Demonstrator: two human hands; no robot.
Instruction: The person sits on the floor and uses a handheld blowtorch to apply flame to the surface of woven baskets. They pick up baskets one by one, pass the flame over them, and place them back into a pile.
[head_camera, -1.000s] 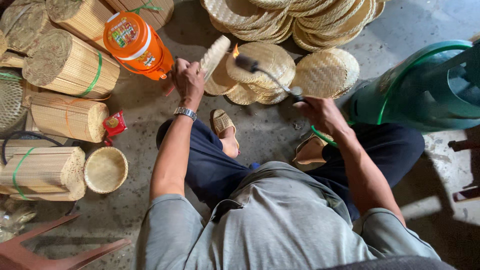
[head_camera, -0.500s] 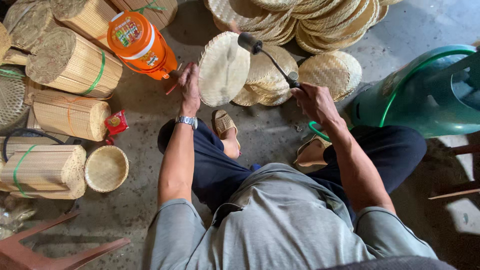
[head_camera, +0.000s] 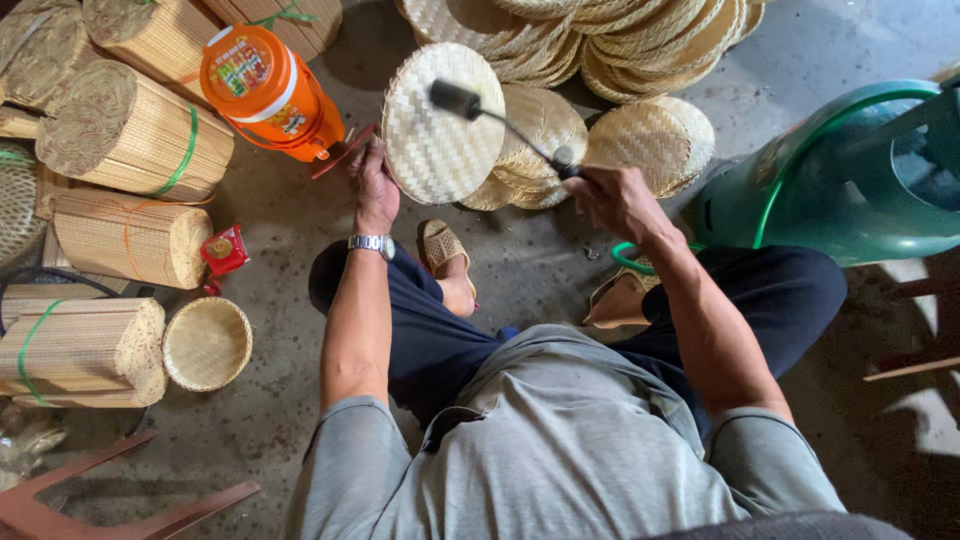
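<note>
Left hand (head_camera: 375, 190) closed on the lower left edge of a round woven tray (head_camera: 440, 123), holding it up on edge so the flat weave faces the camera. Silver wristwatch (head_camera: 371, 243) on that wrist. Right hand (head_camera: 617, 200) wrapped tight round the handle of a torch (head_camera: 505, 122), thin dark wand slanting up and left, black tip sitting right in front of the tray's upper right part. Can't tell if the tip touches the weave or just hangs close. No visible flame.

Only the one head view, looking straight down. Tray held above the concrete floor (head_camera: 275, 215), in front of a loose pile of more woven trays (head_camera: 590, 130) lying flat behind it, and a bigger stack (head_camera: 600, 35) along the top edge. Orange cooler jug (head_camera: 265, 90) just left of the left hand. Tied bundles of bamboo sticks (head_camera: 130, 130) stacked down the left side, a small woven basket (head_camera: 206, 343) near the bottom ones, a little red packet (head_camera: 224, 250) beside them. Green plastic chair (head_camera: 850, 180) on its side to the right. Seated low, dark trousers, grey shirt, tan sandals (head_camera: 441, 245) on both feet between the knees.
</note>
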